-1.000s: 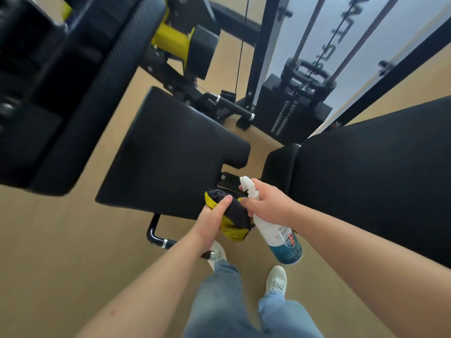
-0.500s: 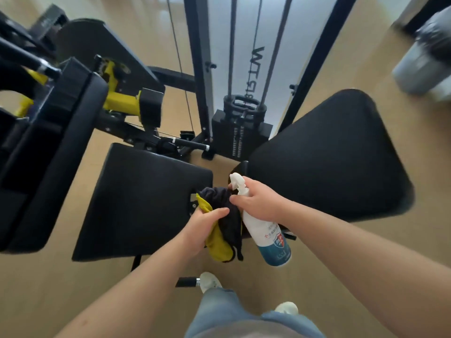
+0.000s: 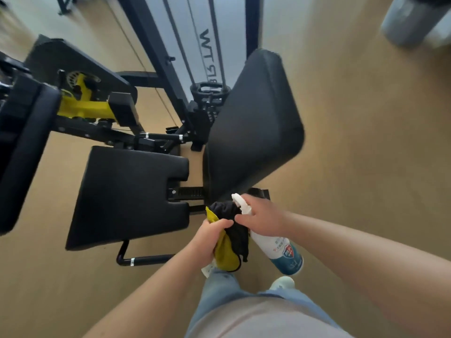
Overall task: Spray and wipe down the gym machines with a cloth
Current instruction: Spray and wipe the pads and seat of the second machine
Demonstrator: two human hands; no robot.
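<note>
While the left hand (image 3: 210, 236) is gripping the bunched yellow-and-black cloth (image 3: 231, 242) and the right hand (image 3: 262, 219) is clasping the white plastic spray bottle (image 3: 280, 250) just beside the black padded seat (image 3: 127, 193), the cloth is crowding the nozzle, so I reckon a squeeze risks missing the pad.

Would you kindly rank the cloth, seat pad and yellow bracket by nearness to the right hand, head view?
1. cloth, just left of the right hand.
2. seat pad, farther left.
3. yellow bracket, far upper left.
</note>
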